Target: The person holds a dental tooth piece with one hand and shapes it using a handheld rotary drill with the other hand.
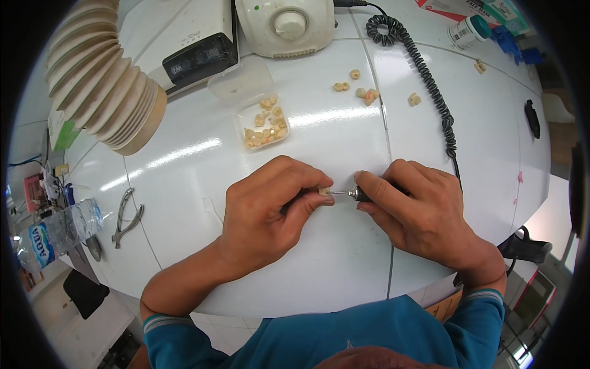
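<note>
Between the thumb and fingertips of my left hand [270,212] is a small cream dental crown [324,191], mostly covered by the fingers. My right hand [424,209] grips a dark rotary handpiece [361,194] like a pen. Its thin metal bur [340,194] points left, and the tip meets or nearly meets the crown; exact contact is too small to tell. Ahead of my left hand stands a clear plastic box [238,129] with its lid open and several tooth-coloured crowns [264,132] inside. More loose crowns [369,95] lie on the table beyond my hands.
A ribbed suction hose [101,74] hangs at the upper left. Behind are a control unit with a knob [289,27] and a white box-shaped machine [200,55]. A coiled black cord [424,61] runs down the right. Pliers [128,218] and a water bottle [38,246] lie left.
</note>
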`<state>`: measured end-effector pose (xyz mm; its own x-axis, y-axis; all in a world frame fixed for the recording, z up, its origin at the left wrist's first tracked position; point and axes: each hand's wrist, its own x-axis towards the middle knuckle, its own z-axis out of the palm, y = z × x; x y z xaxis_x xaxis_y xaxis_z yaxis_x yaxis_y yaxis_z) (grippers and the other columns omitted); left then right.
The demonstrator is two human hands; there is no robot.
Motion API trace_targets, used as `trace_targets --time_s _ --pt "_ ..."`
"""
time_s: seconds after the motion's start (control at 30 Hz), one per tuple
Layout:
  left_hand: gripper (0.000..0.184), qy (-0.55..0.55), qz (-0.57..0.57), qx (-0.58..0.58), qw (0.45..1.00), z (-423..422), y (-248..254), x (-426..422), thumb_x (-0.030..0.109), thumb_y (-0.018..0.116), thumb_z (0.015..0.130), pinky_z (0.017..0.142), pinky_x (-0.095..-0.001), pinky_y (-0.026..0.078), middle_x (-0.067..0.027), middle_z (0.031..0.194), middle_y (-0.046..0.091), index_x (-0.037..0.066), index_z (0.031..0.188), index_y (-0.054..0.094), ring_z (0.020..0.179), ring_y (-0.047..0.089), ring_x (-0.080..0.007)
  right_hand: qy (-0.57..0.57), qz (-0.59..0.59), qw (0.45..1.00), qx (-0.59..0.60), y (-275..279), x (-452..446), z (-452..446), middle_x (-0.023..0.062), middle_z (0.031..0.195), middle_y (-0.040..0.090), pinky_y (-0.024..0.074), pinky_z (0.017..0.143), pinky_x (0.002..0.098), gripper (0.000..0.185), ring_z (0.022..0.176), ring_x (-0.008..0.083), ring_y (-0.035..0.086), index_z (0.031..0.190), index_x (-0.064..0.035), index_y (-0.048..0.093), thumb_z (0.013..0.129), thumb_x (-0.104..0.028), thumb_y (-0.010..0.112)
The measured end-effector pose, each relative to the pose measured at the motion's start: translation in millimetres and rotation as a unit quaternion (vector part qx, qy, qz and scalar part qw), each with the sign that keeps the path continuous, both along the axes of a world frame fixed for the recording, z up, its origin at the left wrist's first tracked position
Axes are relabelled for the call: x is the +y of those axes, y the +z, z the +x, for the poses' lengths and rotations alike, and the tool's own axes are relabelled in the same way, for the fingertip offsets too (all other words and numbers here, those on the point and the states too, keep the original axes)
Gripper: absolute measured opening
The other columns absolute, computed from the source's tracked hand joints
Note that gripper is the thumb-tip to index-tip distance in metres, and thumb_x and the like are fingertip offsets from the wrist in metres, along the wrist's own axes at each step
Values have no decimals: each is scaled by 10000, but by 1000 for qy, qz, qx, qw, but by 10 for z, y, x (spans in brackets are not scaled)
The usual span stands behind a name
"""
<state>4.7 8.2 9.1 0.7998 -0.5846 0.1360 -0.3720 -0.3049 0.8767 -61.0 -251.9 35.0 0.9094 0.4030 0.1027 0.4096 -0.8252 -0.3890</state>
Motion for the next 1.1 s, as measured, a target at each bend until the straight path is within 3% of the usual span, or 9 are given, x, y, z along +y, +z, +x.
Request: trace_targets --time_s 1.1 --pt "203 -13 3 -10 1000 12 -12 10 -18 915 900 663 -285 557 -102 979 770 10 1075 819 811 728 -157 8 -5 1000 4 0 -16 1 13 854 508 456 543 344 347 652 162 603 1231 -180 742 937 -285 892"
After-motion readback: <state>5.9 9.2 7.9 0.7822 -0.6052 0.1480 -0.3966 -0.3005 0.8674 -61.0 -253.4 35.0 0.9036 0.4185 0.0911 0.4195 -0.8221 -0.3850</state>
